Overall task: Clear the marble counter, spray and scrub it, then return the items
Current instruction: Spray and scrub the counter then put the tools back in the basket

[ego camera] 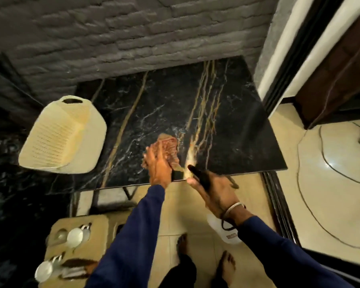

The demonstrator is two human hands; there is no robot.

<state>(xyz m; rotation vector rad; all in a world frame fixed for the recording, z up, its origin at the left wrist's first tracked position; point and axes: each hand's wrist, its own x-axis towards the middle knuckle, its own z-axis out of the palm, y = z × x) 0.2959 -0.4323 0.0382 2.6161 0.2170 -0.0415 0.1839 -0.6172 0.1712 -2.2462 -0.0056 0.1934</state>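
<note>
At the left of the frame a cream plastic basket (62,134) is sitting against the left end of the marble table (227,121). Whether it is resting on the slab or just beside it is hard to tell. Below it, at the lower left, white cups (75,236) are lying with a few blurred items on a low tan stand (100,223), well apart from the slab, so the clearing step is looking done. At the centre, near the table's front edge, the left hand (157,165) is pressing a reddish-brown cloth (168,146) onto the dark stone. Its fingers (149,154) are lying fairly flat over the fabric rather than bunching it, though blur is softening them. Just to the right, the right hand (214,192) is gripping a spray bottle (201,178) by its black head, fingers wrapped round it. The white body is hanging under the wrist, and a pale smear at the nozzle is probably mist. The spray-and-scrub step is therefore in hand. The next move is likely calling for broad strokes of the cloth toward the far and right parts of the slab, where I am making out no wetness. At the right a cable (312,204) is trailing across the tiled floor (279,125). Its ends are cut off by the frame, and the bottle's label is too small to read.
</note>
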